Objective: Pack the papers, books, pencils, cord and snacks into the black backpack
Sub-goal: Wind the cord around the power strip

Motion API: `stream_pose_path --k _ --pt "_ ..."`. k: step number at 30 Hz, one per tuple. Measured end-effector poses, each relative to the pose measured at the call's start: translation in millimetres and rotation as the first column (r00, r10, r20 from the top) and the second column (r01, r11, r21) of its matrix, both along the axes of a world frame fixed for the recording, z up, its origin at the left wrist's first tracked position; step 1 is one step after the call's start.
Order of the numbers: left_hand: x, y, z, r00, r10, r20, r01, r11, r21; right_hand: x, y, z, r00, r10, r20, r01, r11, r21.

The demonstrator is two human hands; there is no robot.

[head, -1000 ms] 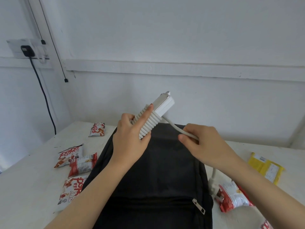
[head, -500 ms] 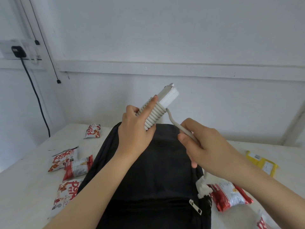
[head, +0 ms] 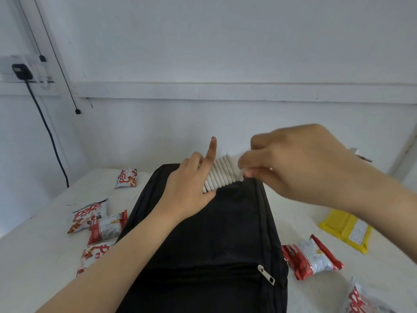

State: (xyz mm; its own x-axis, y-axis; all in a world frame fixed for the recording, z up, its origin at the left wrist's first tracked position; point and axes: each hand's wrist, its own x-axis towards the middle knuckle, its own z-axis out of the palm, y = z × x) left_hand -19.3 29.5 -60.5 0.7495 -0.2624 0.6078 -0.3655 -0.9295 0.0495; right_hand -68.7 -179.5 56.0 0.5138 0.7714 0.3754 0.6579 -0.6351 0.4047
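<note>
One cord, white, wound in tight turns round a pale block. It is held at centre frame, just above the far end of the backpack.

Holding it: the left hand grips the bundle from the left, forefinger raised straight, the other fingers curled behind the coils. The right hand has its fingers curled at the right end of the coils and seems to pinch the loose tail, though blur hides the exact hold.

Beneath: the backpack, black, lies flat down the middle of the frame on a white table. The front zip looks closed, with the zip pull at lower centre. The main opening is not in view.

Around: snack packets, four at left of the bag and two at lower right, plus a yellow packet at right.

Step in hand, as judged: finishing the wrap. Draw the tail snug, lay the last turn beside the others, and tuck the end under a coil. Pin the turns with the forefinger so nothing springs loose.
</note>
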Motion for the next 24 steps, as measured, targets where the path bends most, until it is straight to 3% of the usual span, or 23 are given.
stream_pose_path --k 4,7,10,12,17,22,24 --pt "-15.5 -10.2 5.7 0.979 -0.203 -0.022 0.202 0.978 -0.054 10.1 3.2 29.7 0.993 0.044 -0.105 -0.03 0.991 0.129" --pt "-24.4 -13.5 3.6 0.944 -0.317 0.094 0.323 0.944 -0.063 32.0 -2.2 44.9 0.97 0.105 -0.221 -0.026 0.943 0.331" --pt "-31.3 -13.2 1.2 0.91 -0.351 0.222 0.371 0.927 -0.051 51.0 -11.4 50.0 0.801 0.304 -0.516 0.02 0.848 0.53" --pt "-34.0 -12.4 1.1 0.889 -0.359 0.286 0.388 0.92 -0.05 58.8 -16.9 44.4 0.683 0.408 -0.605 0.035 0.81 0.585" --pt "-41.3 -15.7 3.4 0.904 -0.329 0.271 0.398 0.881 -0.257 68.3 -25.8 9.9 0.568 0.513 -0.644 0.148 0.706 0.693" --pt "-38.3 -18.4 2.2 0.961 -0.228 0.156 0.274 0.865 -0.421 66.8 -29.3 -35.1 0.593 0.561 -0.578 0.287 0.522 0.803" --pt "-39.6 -20.7 -1.1 0.97 -0.214 0.117 0.244 0.857 -0.454 63.1 -30.2 -49.5 0.558 0.585 -0.589 0.345 0.483 0.805"
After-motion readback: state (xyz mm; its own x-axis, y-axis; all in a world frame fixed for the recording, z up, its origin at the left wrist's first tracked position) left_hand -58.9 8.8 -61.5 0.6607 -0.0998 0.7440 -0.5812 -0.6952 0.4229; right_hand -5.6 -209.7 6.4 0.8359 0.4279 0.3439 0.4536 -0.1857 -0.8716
